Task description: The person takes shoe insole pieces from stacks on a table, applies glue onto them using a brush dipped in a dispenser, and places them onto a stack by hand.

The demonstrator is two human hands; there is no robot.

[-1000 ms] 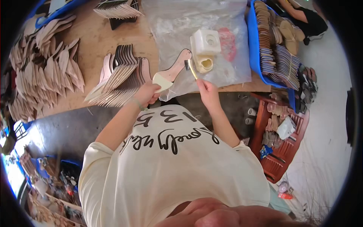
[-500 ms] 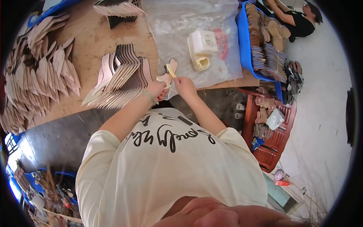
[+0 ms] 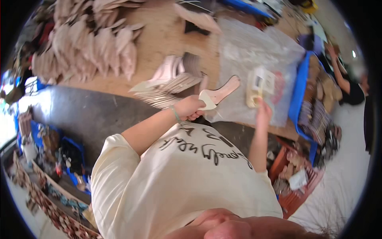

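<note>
My left hand [image 3: 190, 107] is closed on a shoe insole [image 3: 227, 90], pale pink with a dark edge. It points up and to the right, and a cream flap [image 3: 207, 100] covers its near end. My right hand [image 3: 263, 113], somewhat blurred, grips a brush [image 3: 259, 100] by its yellow handle. The brush is over the cream plastic glue container [image 3: 251, 95]; I cannot tell whether its bristles are inside. A fanned stack of similar insoles [image 3: 171, 83] lies left of my left hand.
Clear plastic sheeting [image 3: 234, 47] covers part of the wooden table [image 3: 159, 38]. Many pink pieces [image 3: 87, 51] are piled at the left. At the right stands a blue crate [image 3: 299, 95] of soles, with another person [image 3: 350, 89] beyond it. A red-brown rack [image 3: 296, 195] stands below.
My right hand has moved the brush away from the insole, rightward to the glue container. My left hand still holds the insole, now more tilted right. The whole view has turned and shifted.
</note>
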